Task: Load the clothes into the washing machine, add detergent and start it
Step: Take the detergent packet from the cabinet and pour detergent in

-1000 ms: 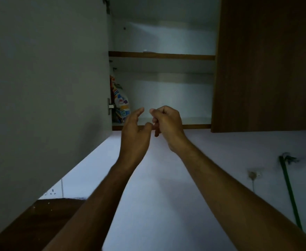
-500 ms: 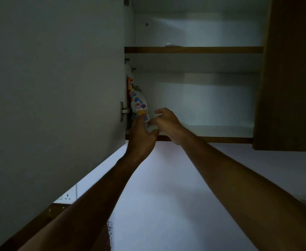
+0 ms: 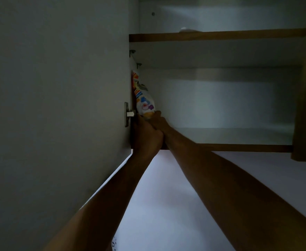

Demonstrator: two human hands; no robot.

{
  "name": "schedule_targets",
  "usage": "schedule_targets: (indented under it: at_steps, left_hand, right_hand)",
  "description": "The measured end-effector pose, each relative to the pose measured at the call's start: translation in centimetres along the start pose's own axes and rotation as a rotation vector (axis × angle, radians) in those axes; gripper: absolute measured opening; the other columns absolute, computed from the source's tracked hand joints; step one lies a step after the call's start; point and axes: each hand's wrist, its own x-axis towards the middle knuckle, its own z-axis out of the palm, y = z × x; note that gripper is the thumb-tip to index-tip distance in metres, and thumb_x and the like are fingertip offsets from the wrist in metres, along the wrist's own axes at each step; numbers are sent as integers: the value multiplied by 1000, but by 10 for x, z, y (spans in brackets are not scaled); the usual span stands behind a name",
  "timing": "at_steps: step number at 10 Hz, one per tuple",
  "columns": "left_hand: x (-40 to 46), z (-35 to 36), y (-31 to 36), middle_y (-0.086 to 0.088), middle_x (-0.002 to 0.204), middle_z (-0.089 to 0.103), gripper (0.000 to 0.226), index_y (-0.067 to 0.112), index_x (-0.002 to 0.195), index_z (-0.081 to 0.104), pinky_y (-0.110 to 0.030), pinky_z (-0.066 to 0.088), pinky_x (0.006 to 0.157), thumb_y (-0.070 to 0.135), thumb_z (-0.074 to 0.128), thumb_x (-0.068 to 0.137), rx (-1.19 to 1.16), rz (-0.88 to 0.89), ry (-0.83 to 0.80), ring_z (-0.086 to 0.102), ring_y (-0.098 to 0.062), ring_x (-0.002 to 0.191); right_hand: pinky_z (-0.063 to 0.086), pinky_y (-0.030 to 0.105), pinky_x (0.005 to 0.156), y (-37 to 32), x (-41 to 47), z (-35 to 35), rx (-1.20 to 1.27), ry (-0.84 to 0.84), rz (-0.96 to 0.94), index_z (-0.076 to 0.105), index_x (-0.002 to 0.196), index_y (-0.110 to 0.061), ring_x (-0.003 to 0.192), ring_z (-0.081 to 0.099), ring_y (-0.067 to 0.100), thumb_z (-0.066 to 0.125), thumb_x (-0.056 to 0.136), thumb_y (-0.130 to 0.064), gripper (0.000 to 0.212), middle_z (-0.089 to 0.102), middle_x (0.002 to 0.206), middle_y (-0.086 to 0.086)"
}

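Dim open wall cupboard (image 3: 221,136), detergent pouch (image 3: 145,104) standing upright far left, directly above both hands, left hand (image 3: 145,134) and right hand (image 3: 159,121), whose grip looks closed round its base.

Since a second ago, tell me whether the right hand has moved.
Yes. The right hand went from below the bottom shelf edge up and left, reaching the detergent bag.

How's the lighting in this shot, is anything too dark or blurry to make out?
Head view: dim overall, with the open cabinet door in grey shade; the detergent pack is the only colourful spot, its print too soft to read; both hands, left hand and right hand, are dark silhouettes, so finger positions are unclear.
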Motion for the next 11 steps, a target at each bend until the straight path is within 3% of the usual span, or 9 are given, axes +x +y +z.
schedule_targets:
  at_steps: [2,3,5,6,7,8,9,10,11]
  left_hand:
    - [12,1,-7,-7,148,39,82,22,152,18,-49,42,108,17,63,85,-18,10,-117,42,-29,133]
    - [11,2,0,-9,151,32,87,32,151,9,-56,38,107,33,55,77,77,-56,-163,38,-35,135]
    - [18,12,-1,-15,156,25,73,13,154,13,-55,31,111,18,52,92,297,48,-245,31,-37,141]
    - [15,17,-3,-13,149,37,67,20,151,21,-55,39,106,24,54,92,264,101,-239,43,-36,132]
    - [6,23,-3,-6,133,55,54,28,143,34,-37,48,93,39,56,94,114,163,-146,58,-27,115]
    - [-2,28,-6,-2,137,52,60,27,142,37,-34,51,91,45,59,90,6,299,26,60,-22,114]
    - [-4,30,-8,-4,149,35,77,24,150,26,-43,50,98,43,65,86,-35,312,19,52,-24,125]
    - [-1,32,-2,-3,151,35,88,28,152,20,-44,49,101,44,68,80,-172,263,-96,50,-20,129]
    - [-15,37,11,3,146,45,106,30,153,12,-42,50,100,48,77,71,-316,236,-220,53,-13,125]
  right_hand:
    - [41,28,80,7,16,-8,6,142,30,36,140,-8,122,53,31,71,83,-45,77,51,137,15]
    - [41,22,74,8,10,-18,102,209,72,51,131,-9,116,58,27,74,82,-38,61,60,129,12]
    - [35,21,76,7,1,-29,93,280,87,53,131,-8,118,56,27,65,89,-35,50,59,130,13]
    - [42,23,76,9,-6,-36,124,292,109,57,127,-9,110,59,27,66,87,-32,46,62,124,12]
    - [55,32,84,14,-16,-43,195,332,121,61,123,-9,102,63,27,71,78,-24,48,66,117,12]
    - [58,30,73,14,-32,-54,239,365,126,62,121,-8,91,64,25,70,69,-15,53,67,108,7]
    - [60,34,72,13,-46,-68,242,410,136,68,106,-4,82,68,29,62,45,-13,62,70,97,11]
    - [60,44,63,16,-60,-87,212,445,153,69,84,1,67,69,37,51,28,-8,60,71,82,18]
    - [57,34,55,16,-84,-111,256,440,174,65,70,8,54,67,36,51,41,-2,35,66,60,18]
